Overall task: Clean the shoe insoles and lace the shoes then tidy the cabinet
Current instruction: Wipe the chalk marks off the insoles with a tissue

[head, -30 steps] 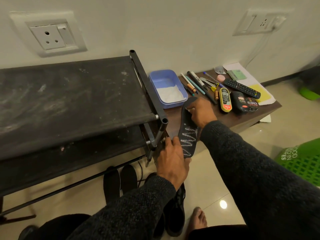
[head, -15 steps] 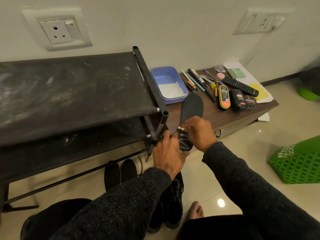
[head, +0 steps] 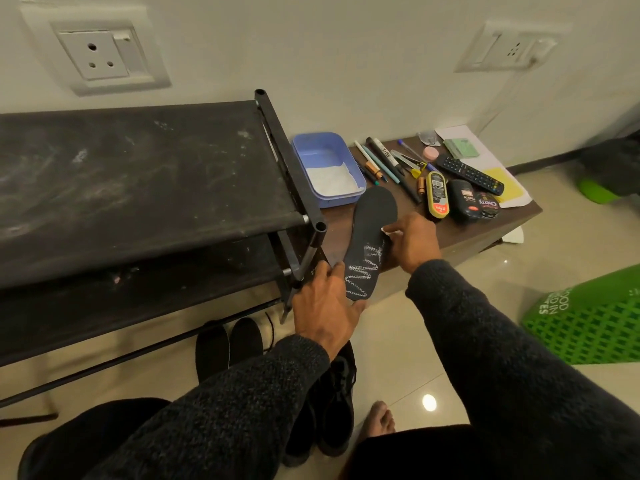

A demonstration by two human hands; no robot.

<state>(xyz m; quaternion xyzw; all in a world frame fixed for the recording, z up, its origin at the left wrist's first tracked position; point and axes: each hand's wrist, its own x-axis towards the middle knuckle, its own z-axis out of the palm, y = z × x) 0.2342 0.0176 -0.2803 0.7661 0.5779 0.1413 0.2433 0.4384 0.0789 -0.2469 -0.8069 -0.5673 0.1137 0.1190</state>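
On the low brown desk [head: 467,233] beside the black shoe rack [head: 138,188] we see the dark insole [head: 372,237] lying lengthwise, toe toward the blue tub [head: 327,168], heel hanging past the desk's front edge. Left hand [head: 325,306] pins the heel end, its grip closed around that edge with the fingers partly hidden under it. Right hand [head: 414,242] sits at the insole's right edge mid-length, its grip pinched on a small white wipe [head: 389,231].

Risks, as we judge them: the heel overhangs, so if the left hand lets up during a hard stroke the insole could tip off onto the floor near the black shoes [head: 332,410]. A long push toward the toe may shove it into the tub, or sweep the pens [head: 381,164] and polish tins [head: 462,200] sitting just beside it. The wipe is tiny, so it could slip out or bunch up and leave the white zigzag print area [head: 363,271] uncleaned.

Versus half a second ago: the right hand has moved up from the heel print to mid-insole, uncovering the zigzag. Left hand stays on the heel. Insole has barely shifted; the camera view moved slightly.
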